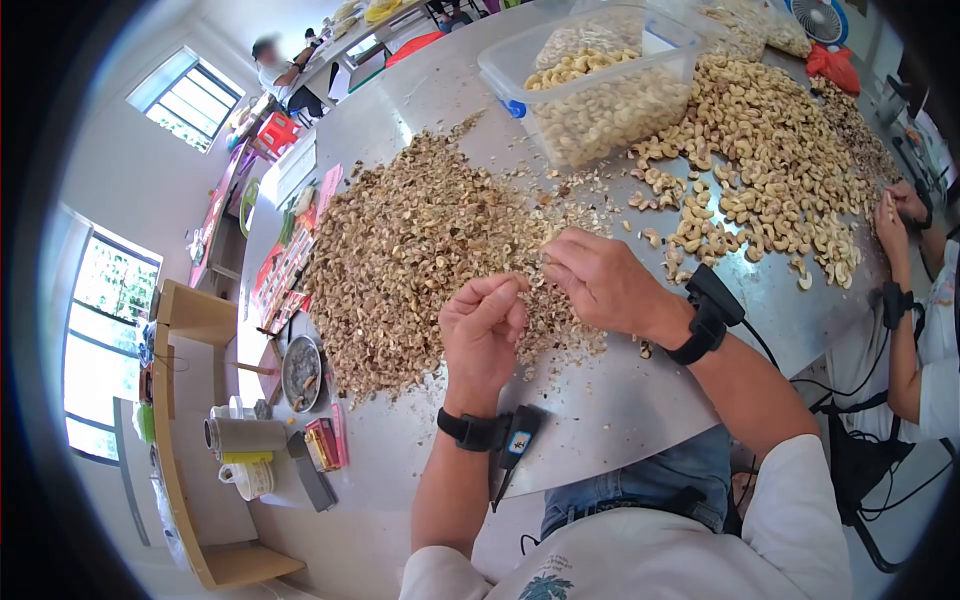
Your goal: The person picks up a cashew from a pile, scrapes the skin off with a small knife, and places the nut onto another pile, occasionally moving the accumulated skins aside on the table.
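**Husks (400, 250) heaped beneath two busy hands**

Husks lie in a broad brown heap at centre-left of the frame, on a grey metal table (600, 400). The flakes are thin, dry and ragged, and they scatter thinner toward the right. The heap's long axis runs from the lower left up toward the upper centre, and its narrow tip points at a clear plastic tub (497, 72).

The tub is rectangular with rounded corners and sits at upper centre. It is filled with pale, curved cashews that show through its wall. Just right of it, loose cashews (770, 170) spread in a wide cream pile toward the upper right, smooth and kidney-shaped. Clear bags (750, 25) of nuts lie behind that pile. A round tin (302, 372) stands at the heap's lower left edge; its greyish contents are too small to make out.

The left hand (485, 330) is clenched at the heap's lower right edge, fingers curled into the palm and thumb pressed over them. Whether anything sits inside cannot be told. The right hand (600, 280) is just beside it. Its fingertips (552, 255) are drawn together over the husks, and whether they grip a piece cannot be told. Each wrist wears a black band.

At the right edge of the frame, a co-worker's hands (895, 215) meet at the far side of the cashews.
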`<action>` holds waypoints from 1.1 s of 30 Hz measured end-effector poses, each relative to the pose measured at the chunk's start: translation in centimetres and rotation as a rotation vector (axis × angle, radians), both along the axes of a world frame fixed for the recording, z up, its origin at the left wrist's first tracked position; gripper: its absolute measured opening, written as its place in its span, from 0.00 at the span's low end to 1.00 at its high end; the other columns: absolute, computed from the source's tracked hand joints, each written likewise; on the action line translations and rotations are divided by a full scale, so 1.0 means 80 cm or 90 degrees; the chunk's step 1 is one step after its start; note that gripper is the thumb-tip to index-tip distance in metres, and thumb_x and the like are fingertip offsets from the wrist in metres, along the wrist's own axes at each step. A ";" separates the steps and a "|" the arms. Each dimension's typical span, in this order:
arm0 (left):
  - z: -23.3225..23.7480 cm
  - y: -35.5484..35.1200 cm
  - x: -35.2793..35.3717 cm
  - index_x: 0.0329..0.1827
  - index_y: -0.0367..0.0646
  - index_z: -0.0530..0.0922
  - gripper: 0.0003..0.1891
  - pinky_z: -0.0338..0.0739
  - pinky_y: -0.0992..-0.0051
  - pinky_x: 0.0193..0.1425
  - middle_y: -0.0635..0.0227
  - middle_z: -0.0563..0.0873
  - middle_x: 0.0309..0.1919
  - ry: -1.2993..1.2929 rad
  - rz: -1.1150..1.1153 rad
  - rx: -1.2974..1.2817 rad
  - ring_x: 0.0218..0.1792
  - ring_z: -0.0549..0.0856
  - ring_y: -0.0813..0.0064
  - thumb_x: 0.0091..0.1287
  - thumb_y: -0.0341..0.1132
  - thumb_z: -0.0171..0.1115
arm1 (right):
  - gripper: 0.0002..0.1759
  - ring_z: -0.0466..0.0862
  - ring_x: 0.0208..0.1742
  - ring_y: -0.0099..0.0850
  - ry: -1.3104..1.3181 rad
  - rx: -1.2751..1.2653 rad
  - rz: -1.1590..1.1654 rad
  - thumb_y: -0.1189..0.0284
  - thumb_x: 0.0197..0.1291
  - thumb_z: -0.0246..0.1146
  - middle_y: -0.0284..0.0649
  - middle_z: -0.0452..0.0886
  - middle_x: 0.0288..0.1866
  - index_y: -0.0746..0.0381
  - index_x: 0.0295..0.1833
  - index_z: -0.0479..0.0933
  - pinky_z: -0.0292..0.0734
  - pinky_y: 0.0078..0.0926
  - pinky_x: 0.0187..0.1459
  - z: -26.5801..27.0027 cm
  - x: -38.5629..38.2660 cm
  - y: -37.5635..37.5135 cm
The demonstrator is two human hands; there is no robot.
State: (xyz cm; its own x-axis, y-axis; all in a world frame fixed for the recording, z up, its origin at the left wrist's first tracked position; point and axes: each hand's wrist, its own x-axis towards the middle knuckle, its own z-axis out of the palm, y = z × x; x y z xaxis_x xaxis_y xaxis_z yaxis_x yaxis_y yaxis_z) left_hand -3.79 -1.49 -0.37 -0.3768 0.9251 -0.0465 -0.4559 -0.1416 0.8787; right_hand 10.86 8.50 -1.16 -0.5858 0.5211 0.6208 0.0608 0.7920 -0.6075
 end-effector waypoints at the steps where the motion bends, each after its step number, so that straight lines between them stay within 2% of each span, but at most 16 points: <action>1: -0.002 0.002 -0.003 0.39 0.30 0.80 0.06 0.64 0.85 0.20 0.61 0.84 0.31 0.012 0.009 -0.008 0.17 0.72 0.83 0.65 0.25 0.57 | 0.06 0.77 0.33 0.47 0.023 0.009 -0.002 0.75 0.58 0.57 0.47 0.73 0.30 0.66 0.32 0.71 0.74 0.41 0.33 0.001 -0.002 0.000; 4: -0.007 0.001 -0.018 0.38 0.32 0.80 0.06 0.63 0.85 0.19 0.63 0.83 0.29 0.009 0.016 -0.008 0.17 0.72 0.83 0.66 0.27 0.57 | 0.06 0.77 0.35 0.49 -0.014 -0.007 -0.080 0.74 0.58 0.56 0.48 0.74 0.30 0.66 0.32 0.71 0.74 0.43 0.36 -0.002 0.003 0.012; 7: -0.003 0.003 -0.020 0.37 0.34 0.79 0.07 0.62 0.85 0.19 0.65 0.82 0.28 -0.032 0.055 -0.002 0.17 0.72 0.83 0.68 0.30 0.57 | 0.06 0.77 0.38 0.50 -0.064 -0.011 -0.221 0.74 0.56 0.56 0.50 0.75 0.32 0.67 0.33 0.72 0.73 0.45 0.39 -0.008 0.020 0.043; 11: -0.002 0.002 -0.024 0.36 0.36 0.78 0.08 0.62 0.84 0.18 0.66 0.81 0.29 -0.055 0.078 0.003 0.18 0.72 0.81 0.68 0.33 0.57 | 0.08 0.78 0.42 0.50 -0.129 -0.052 -0.280 0.73 0.54 0.57 0.50 0.77 0.37 0.67 0.36 0.75 0.74 0.44 0.45 -0.015 0.031 0.064; 14: 0.001 -0.001 -0.027 0.36 0.36 0.78 0.08 0.62 0.83 0.17 0.66 0.81 0.29 -0.055 0.083 0.009 0.18 0.73 0.81 0.68 0.34 0.57 | 0.09 0.78 0.43 0.50 -0.122 -0.015 -0.231 0.72 0.54 0.58 0.50 0.78 0.37 0.65 0.38 0.76 0.74 0.44 0.45 -0.024 0.004 0.062; 15: 0.002 -0.001 -0.027 0.36 0.37 0.77 0.09 0.62 0.83 0.17 0.66 0.81 0.29 -0.054 0.080 0.012 0.18 0.73 0.80 0.68 0.34 0.58 | 0.13 0.80 0.41 0.49 -0.103 0.016 -0.223 0.69 0.54 0.61 0.47 0.80 0.39 0.63 0.44 0.78 0.75 0.40 0.42 -0.026 -0.008 0.062; 22: 0.005 -0.001 -0.025 0.34 0.38 0.78 0.09 0.62 0.83 0.17 0.66 0.82 0.29 -0.043 0.074 -0.005 0.17 0.73 0.81 0.68 0.34 0.58 | 0.14 0.80 0.43 0.50 -0.218 -0.029 -0.196 0.69 0.54 0.61 0.48 0.80 0.41 0.62 0.47 0.78 0.76 0.41 0.43 -0.032 -0.050 0.063; 25: 0.002 0.000 -0.022 0.38 0.35 0.79 0.08 0.62 0.84 0.17 0.64 0.83 0.31 -0.038 0.058 -0.038 0.18 0.74 0.82 0.68 0.32 0.58 | 0.13 0.83 0.33 0.39 -0.050 -0.003 -0.150 0.72 0.55 0.64 0.43 0.82 0.37 0.62 0.47 0.78 0.76 0.32 0.34 -0.028 -0.046 0.057; 28: 0.003 0.003 -0.013 0.46 0.33 0.79 0.09 0.64 0.84 0.20 0.63 0.84 0.34 -0.053 0.016 -0.047 0.22 0.76 0.82 0.67 0.29 0.58 | 0.11 0.78 0.26 0.21 -0.022 -0.344 0.048 0.76 0.56 0.65 0.34 0.80 0.33 0.64 0.46 0.78 0.71 0.19 0.26 0.012 -0.026 0.036; 29: 0.005 0.003 -0.009 0.48 0.33 0.78 0.10 0.65 0.84 0.21 0.63 0.84 0.34 -0.057 0.002 -0.037 0.22 0.76 0.81 0.67 0.29 0.58 | 0.09 0.70 0.23 0.12 0.026 -0.460 0.089 0.75 0.55 0.67 0.26 0.73 0.23 0.65 0.41 0.79 0.65 0.13 0.23 0.021 -0.022 0.026; 31: 0.007 0.001 -0.001 0.53 0.33 0.77 0.13 0.68 0.84 0.25 0.64 0.84 0.35 -0.084 -0.031 -0.019 0.26 0.77 0.80 0.67 0.27 0.59 | 0.08 0.70 0.21 0.13 0.049 -0.474 0.119 0.76 0.55 0.66 0.26 0.73 0.22 0.66 0.41 0.79 0.65 0.13 0.22 0.033 -0.020 0.014; 33: 0.006 0.000 -0.001 0.54 0.33 0.77 0.14 0.68 0.84 0.25 0.65 0.83 0.35 -0.086 -0.048 0.004 0.26 0.78 0.80 0.66 0.26 0.59 | 0.07 0.71 0.21 0.13 0.060 -0.484 0.136 0.76 0.56 0.66 0.26 0.73 0.22 0.66 0.41 0.79 0.65 0.13 0.22 0.035 -0.019 0.009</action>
